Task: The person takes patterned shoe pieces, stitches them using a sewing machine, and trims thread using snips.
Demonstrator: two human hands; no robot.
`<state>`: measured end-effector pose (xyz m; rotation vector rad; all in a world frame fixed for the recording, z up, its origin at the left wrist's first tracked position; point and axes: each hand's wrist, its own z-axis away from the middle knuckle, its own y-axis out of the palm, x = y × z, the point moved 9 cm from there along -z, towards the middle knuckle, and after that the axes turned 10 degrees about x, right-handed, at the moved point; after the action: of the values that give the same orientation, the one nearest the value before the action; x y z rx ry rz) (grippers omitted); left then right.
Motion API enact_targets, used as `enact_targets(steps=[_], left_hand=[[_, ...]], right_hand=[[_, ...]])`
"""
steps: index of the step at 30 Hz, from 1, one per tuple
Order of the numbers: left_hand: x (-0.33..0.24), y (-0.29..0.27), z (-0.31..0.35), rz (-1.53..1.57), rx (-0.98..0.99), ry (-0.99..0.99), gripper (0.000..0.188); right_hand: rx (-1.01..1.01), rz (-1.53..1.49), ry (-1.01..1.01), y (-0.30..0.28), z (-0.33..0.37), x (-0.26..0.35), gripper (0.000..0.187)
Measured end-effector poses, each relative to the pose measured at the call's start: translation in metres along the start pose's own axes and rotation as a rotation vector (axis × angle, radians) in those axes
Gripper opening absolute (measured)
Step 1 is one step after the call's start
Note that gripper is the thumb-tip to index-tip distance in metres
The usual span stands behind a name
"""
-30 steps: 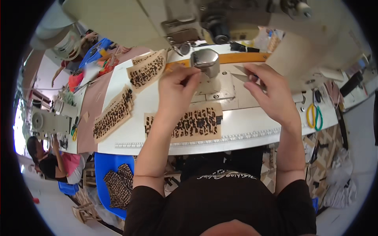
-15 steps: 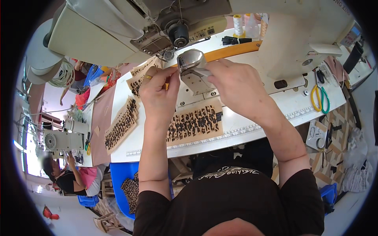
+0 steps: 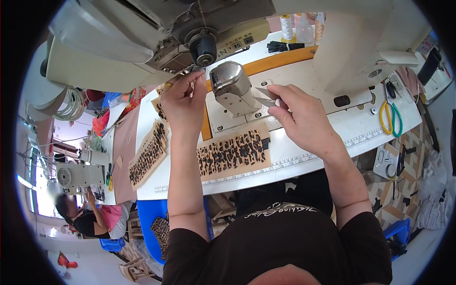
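Observation:
My left hand [image 3: 184, 102] is raised beside the needle area of a sewing machine [image 3: 230, 40], thumb and fingers pinched; what they hold is too fine to make out. To the right, my right hand [image 3: 304, 116] grips small thread snips [image 3: 264, 97], their two pointed blades spread apart toward the machine's metal-capped bed [image 3: 231, 81]. The blade tips lie close to the right side of that bed. Below it, a leopard-print fabric piece [image 3: 232, 151] lies flat on the white table. More leopard-print pieces [image 3: 148, 156] are stacked left of my left forearm.
A ruler strip [image 3: 294, 161] runs along the table's front edge. Scissors with yellow and green handles [image 3: 391, 118] lie at the right. Thread cones [image 3: 287, 28] stand at the back. A blue chair-like shape [image 3: 148, 218] is at lower left. Another person [image 3: 90, 216] sits at a machine farther left.
My right hand has drawn back from the machine's bed to the right, bringing the snips' spread blades into view. My left hand has shifted slightly left and up, still pinched.

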<state>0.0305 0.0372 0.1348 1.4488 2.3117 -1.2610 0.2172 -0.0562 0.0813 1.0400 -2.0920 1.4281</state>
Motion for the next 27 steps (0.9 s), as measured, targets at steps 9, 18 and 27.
enact_targets(steps=[9,18,27], left_hand=[[-0.016,0.008,-0.001,-0.035,0.011,0.119,0.011],[-0.017,0.009,0.001,-0.052,-0.002,0.119,0.009],[-0.017,0.006,0.0,-0.046,-0.002,0.156,0.009]], right_hand=[[0.001,-0.03,0.047,0.005,0.005,-0.015,0.03],[0.02,-0.03,0.084,0.012,0.005,-0.023,0.031],[0.015,-0.026,0.104,0.013,0.005,-0.029,0.031]])
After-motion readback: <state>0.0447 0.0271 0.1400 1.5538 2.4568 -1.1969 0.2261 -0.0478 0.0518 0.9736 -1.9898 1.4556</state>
